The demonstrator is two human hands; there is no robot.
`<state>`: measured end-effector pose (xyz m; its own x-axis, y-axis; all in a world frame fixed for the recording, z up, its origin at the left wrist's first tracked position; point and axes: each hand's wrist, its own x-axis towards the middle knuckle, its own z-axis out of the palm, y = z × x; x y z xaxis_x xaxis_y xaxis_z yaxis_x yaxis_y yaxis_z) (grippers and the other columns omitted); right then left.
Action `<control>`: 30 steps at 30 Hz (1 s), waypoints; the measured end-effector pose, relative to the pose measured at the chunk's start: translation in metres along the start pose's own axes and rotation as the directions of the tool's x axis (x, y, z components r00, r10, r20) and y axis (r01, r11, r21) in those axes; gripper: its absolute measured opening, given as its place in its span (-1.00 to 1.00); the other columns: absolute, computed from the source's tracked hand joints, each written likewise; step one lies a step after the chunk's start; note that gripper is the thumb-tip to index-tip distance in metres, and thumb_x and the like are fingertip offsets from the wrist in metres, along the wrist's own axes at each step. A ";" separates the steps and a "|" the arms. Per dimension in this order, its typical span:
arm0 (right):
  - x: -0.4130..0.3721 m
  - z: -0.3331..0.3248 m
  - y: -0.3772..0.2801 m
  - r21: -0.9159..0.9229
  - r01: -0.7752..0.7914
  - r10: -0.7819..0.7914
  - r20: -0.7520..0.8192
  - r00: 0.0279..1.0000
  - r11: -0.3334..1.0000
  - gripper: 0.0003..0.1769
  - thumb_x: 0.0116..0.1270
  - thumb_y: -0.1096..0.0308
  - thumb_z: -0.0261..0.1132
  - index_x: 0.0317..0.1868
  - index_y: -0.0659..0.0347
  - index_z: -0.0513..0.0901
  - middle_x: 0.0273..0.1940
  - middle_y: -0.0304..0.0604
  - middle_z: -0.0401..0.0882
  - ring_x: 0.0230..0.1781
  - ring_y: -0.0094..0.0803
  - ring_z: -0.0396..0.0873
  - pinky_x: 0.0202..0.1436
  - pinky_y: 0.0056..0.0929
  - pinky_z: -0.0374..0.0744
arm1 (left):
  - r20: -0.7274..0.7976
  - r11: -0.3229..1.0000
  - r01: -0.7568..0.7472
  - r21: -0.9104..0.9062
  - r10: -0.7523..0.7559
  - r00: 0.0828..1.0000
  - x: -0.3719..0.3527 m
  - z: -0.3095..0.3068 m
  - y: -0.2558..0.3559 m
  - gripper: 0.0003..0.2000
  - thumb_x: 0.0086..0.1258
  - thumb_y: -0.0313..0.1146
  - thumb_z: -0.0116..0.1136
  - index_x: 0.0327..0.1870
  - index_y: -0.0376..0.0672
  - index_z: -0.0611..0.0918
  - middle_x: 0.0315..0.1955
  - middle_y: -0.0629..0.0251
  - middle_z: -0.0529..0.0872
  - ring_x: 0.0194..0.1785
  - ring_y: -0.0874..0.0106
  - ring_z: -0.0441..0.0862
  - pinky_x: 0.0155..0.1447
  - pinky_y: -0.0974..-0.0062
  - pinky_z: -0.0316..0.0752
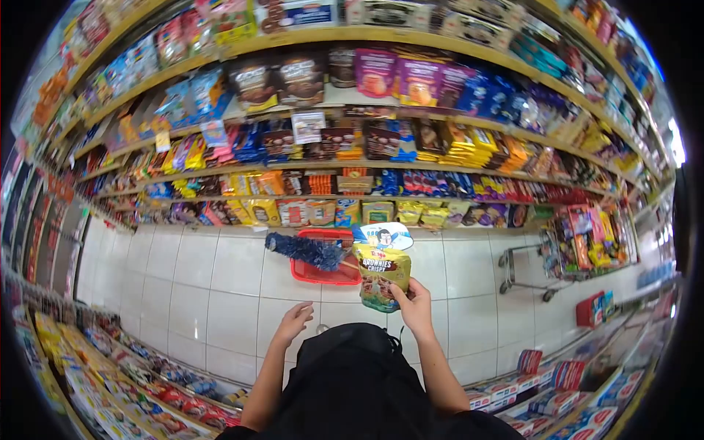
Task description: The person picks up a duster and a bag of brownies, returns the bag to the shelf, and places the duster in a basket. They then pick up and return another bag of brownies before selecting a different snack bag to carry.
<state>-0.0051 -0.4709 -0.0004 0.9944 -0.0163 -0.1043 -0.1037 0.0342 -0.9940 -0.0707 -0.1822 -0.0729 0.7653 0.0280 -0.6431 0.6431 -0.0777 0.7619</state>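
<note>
My right hand [415, 306] grips a pouch of Brownies Crispy snacks [383, 277] by its lower right side, thumb on the front. The pouch is upright, green and brown, with a white and blue cartoon card [398, 236] at its top. My left hand [295, 321] hangs to the left with fingers apart and nothing in it. Beyond the hands, on the floor, sits a red plastic basket [312, 279]. A dark blue fluffy duster [304, 249] lies across it, its handle end hidden behind the pouch.
Ahead rise curved-looking shelves [242, 176] full of packaged snacks. A loaded shopping cart [543, 262] stands at the right, with a small red container [592, 311] near it. Stocked shelves [147, 389] and boxes [543, 400] flank me close behind. White tiles [227, 312] cover the aisle floor.
</note>
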 end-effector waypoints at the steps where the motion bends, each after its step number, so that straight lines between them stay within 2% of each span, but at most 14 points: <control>1: -0.002 -0.010 0.000 0.024 0.000 0.000 -0.006 1.000 1.000 -0.74 0.24 0.44 0.27 -0.09 0.41 0.57 -0.27 -0.19 0.63 -0.33 -0.61 0.53 -0.22 -0.60 0.50 | 0.002 0.994 -0.089 0.060 0.089 0.996 0.003 0.006 0.013 -0.51 0.40 -0.05 -0.01 0.25 -0.12 0.38 0.07 0.19 0.54 0.12 0.34 0.50 0.14 0.30 0.39; 3: -0.013 -0.032 0.001 0.059 -0.025 0.025 -0.009 1.000 0.998 -0.74 0.25 0.45 0.26 -0.08 0.42 0.56 -0.25 -0.16 0.63 -0.30 -0.59 0.54 -0.19 -0.60 0.51 | 0.023 0.957 -0.242 0.160 0.241 0.970 0.004 0.024 0.027 -0.52 0.40 -0.06 0.00 0.25 -0.13 0.38 0.03 0.20 0.57 0.10 0.37 0.52 0.14 0.36 0.40; 4: -0.017 -0.041 0.000 0.078 -0.039 0.040 -0.017 0.999 0.996 -0.74 0.26 0.46 0.25 -0.08 0.42 0.55 -0.24 -0.16 0.63 -0.28 -0.59 0.55 -0.18 -0.60 0.51 | 0.019 0.966 -0.227 0.121 0.226 0.974 -0.006 0.036 0.046 -0.56 0.41 -0.13 0.01 0.23 -0.15 0.39 0.01 0.21 0.59 0.08 0.39 0.54 0.13 0.42 0.40; 7: -0.028 -0.057 -0.004 0.154 -0.088 0.094 -0.034 0.995 0.984 -0.75 0.27 0.46 0.24 -0.07 0.42 0.54 -0.22 -0.16 0.63 -0.25 -0.58 0.56 -0.16 -0.60 0.52 | 0.048 0.953 -0.302 -0.028 0.303 0.952 -0.026 0.066 0.077 -0.60 0.43 -0.21 0.00 0.22 -0.16 0.40 0.02 0.20 0.58 0.09 0.38 0.53 0.13 0.41 0.41; 8: -0.030 -0.061 -0.004 0.187 -0.103 0.111 -0.036 0.993 0.977 -0.74 0.28 0.46 0.24 -0.06 0.42 0.54 -0.21 -0.16 0.63 -0.24 -0.58 0.56 -0.15 -0.60 0.52 | 0.056 0.954 -0.290 -0.080 0.295 0.954 -0.035 0.076 0.086 -0.63 0.43 -0.27 0.00 0.21 -0.16 0.40 0.04 0.18 0.57 0.10 0.37 0.52 0.14 0.39 0.41; 11: -0.032 -0.067 -0.018 0.281 -0.153 0.164 -0.016 0.986 0.947 -0.75 0.29 0.47 0.23 -0.05 0.39 0.54 -0.20 -0.18 0.63 -0.23 -0.59 0.55 -0.14 -0.60 0.52 | 0.155 0.931 -0.314 -0.187 0.344 0.926 -0.050 0.100 0.100 -0.57 0.37 -0.31 0.10 0.23 -0.21 0.37 0.05 0.18 0.56 0.10 0.42 0.51 0.12 0.52 0.37; 14: -0.036 -0.074 -0.025 0.346 -0.178 0.179 0.029 0.983 0.921 -0.74 0.29 0.47 0.23 -0.03 0.37 0.53 -0.18 -0.19 0.62 -0.21 -0.59 0.55 -0.11 -0.60 0.51 | 0.297 0.943 -0.269 -0.196 0.319 0.900 -0.058 0.122 0.110 -0.49 0.33 -0.36 0.15 0.28 -0.23 0.31 0.14 0.15 0.48 0.18 0.36 0.45 0.21 0.44 0.33; 17: -0.040 -0.079 -0.023 0.338 -0.139 0.123 0.068 0.990 0.931 -0.73 0.28 0.48 0.24 -0.02 0.37 0.52 -0.16 -0.18 0.61 -0.19 -0.58 0.55 -0.08 -0.59 0.51 | 0.334 0.933 -0.304 -0.190 0.353 0.874 -0.054 0.137 0.108 -0.40 0.28 -0.41 0.20 0.32 -0.23 0.23 0.23 0.12 0.37 0.25 0.31 0.38 0.29 0.37 0.27; 20: -0.038 -0.077 -0.027 0.346 -0.090 0.063 0.089 0.994 0.934 -0.72 0.27 0.46 0.25 -0.02 0.37 0.52 -0.17 -0.19 0.61 -0.18 -0.57 0.54 -0.06 -0.58 0.49 | 0.302 0.938 -0.281 -0.201 0.332 0.894 -0.063 0.145 0.118 -0.35 0.25 -0.42 0.24 0.34 -0.25 0.20 0.26 0.07 0.30 0.27 0.30 0.33 0.30 0.36 0.26; 23: -0.044 -0.078 -0.022 0.325 -0.122 0.074 0.157 0.985 0.938 -0.72 0.26 0.44 0.27 -0.04 0.37 0.52 -0.17 -0.19 0.61 -0.17 -0.58 0.54 -0.05 -0.57 0.48 | 0.216 0.938 -0.190 -0.290 0.257 0.942 -0.069 0.152 0.114 -0.32 0.23 -0.44 0.27 0.34 -0.27 0.18 0.21 0.03 0.35 0.25 0.30 0.36 0.28 0.38 0.29; 28: -0.051 -0.078 -0.020 0.239 -0.134 0.086 0.201 0.976 0.962 -0.74 0.27 0.46 0.25 -0.05 0.37 0.52 -0.16 -0.19 0.61 -0.15 -0.58 0.53 -0.04 -0.57 0.48 | 0.242 0.940 -0.199 -0.278 0.269 0.932 -0.068 0.156 0.098 -0.46 0.26 -0.45 0.23 0.24 -0.28 0.31 0.07 0.16 0.51 0.15 0.40 0.46 0.23 0.45 0.37; 30: -0.053 -0.076 -0.018 0.271 -0.130 0.079 0.191 0.978 0.954 -0.74 0.28 0.46 0.24 -0.04 0.37 0.52 -0.16 -0.19 0.61 -0.15 -0.57 0.53 -0.05 -0.57 0.48 | 0.249 0.932 -0.190 -0.307 0.272 0.929 -0.068 0.157 0.095 -0.47 0.26 -0.45 0.23 0.23 -0.29 0.31 0.07 0.17 0.51 0.14 0.40 0.46 0.22 0.45 0.37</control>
<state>-0.0573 -0.5465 0.0207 0.9685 0.1775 -0.1748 -0.2231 0.3059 -0.9255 -0.0659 -0.3484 0.0311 0.8789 -0.2437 -0.4100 0.4629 0.2284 0.8565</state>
